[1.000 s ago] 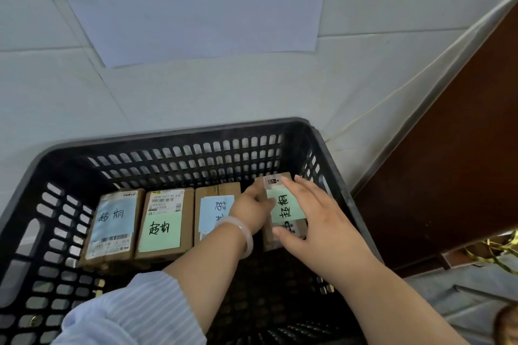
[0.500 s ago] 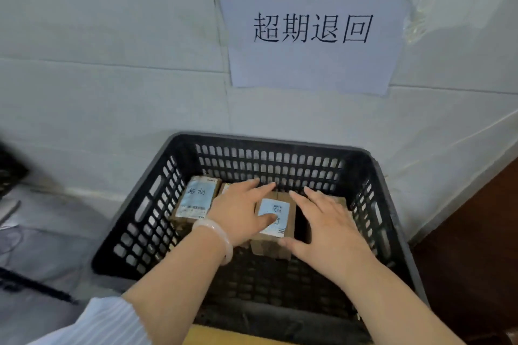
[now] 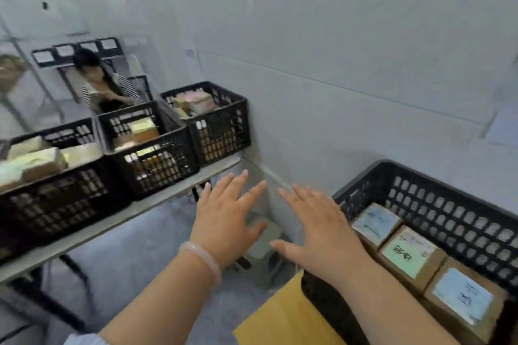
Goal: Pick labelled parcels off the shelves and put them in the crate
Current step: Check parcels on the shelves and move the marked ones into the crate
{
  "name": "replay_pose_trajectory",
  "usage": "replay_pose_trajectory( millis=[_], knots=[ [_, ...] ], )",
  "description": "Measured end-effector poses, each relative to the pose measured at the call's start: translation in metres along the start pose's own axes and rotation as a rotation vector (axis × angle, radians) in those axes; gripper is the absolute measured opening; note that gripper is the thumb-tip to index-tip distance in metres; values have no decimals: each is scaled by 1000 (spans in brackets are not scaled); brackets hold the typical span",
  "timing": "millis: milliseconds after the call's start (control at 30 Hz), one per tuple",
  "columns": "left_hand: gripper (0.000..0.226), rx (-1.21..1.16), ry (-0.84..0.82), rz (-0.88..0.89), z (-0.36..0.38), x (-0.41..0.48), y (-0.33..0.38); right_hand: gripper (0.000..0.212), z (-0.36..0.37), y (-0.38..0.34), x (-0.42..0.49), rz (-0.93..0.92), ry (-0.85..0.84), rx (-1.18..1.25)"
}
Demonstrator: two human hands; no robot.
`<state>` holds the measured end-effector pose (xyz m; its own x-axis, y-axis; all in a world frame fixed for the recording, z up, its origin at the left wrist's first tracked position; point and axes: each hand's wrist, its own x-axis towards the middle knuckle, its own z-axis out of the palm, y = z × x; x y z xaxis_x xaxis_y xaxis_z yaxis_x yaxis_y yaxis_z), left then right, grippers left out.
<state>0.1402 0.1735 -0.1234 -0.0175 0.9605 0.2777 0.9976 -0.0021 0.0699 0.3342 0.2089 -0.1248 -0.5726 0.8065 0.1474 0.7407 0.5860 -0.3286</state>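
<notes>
At lower right: crate (image 3: 448, 204), black, lattice-walled, set against the tiled wall (image 3: 336, 64) and resting on a tan surface (image 3: 280, 319). Contents: three brown parcels in a row, side by side and touching, labels up.
- far parcel (image 3: 375, 223): pale blue label.
- middle parcel (image 3: 409, 253): green label with dark handwriting.
- near parcel (image 3: 462, 297): pale blue label, writing too blurred to read.

At centre:
- left hand (image 3: 224, 218): palm down, fingers straight and spread, holding nothing, in the air over the grey floor (image 3: 134, 260) between shelf and crate. Pale bracelet (image 3: 200, 256) on the wrist.
- right hand (image 3: 316, 230): palm down, fingers straight and spread, thumb out to the left, holding nothing. It lies in front of the crate's left corner, apart from the parcels. Whether the wrist touches the rim cannot be told.
- The two hands are near each other, not touching.

At left: shelf (image 3: 140, 210), a grey board on dark legs, bearing three black bins in a row.
- far bin (image 3: 221, 134), nearest the wall: pink-labelled boxes (image 3: 196, 101).
- middle bin (image 3: 157, 165): yellow-labelled boxes (image 3: 143, 130).
- near bin (image 3: 56, 204): pale-labelled boxes (image 3: 42, 159), heavily blurred.

On the floor below the hands: small grey-green object (image 3: 263, 235), kind unclear.

At back left: second person (image 3: 103, 81) in a striped top, bent over something behind the bins, blurred.
</notes>
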Motion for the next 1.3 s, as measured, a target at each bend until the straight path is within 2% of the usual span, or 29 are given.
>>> replay_pose_trajectory(
  millis=[167,333,533,700,900,1100,1167,1300],
  knots=[
    [76,87,97,-258,-55,-54,-110,94,25,-109,63,-241,9,48],
    [77,222,222,-473,-117,-123,-220,91,51,-252,107,-528,22,43],
    [76,417,370,-674,-199,-209,-318,90,58,-419,137,-803,138,73],
    [74,547,463,-879,-259,-287,-366,89,68,-542,135,-1054,175,146],
    [73,645,491,-1098,-309,-370,-398,82,75,-655,122,-1278,157,263],
    [71,686,521,-1294,-334,-426,-426,79,98,-742,114,-1441,42,388],
    [71,711,571,-1344,-345,-438,-436,77,103,-766,112,-1497,14,423],
    [66,708,778,-1483,-366,-450,-463,74,110,-810,115,-1587,-67,538]
  ],
)
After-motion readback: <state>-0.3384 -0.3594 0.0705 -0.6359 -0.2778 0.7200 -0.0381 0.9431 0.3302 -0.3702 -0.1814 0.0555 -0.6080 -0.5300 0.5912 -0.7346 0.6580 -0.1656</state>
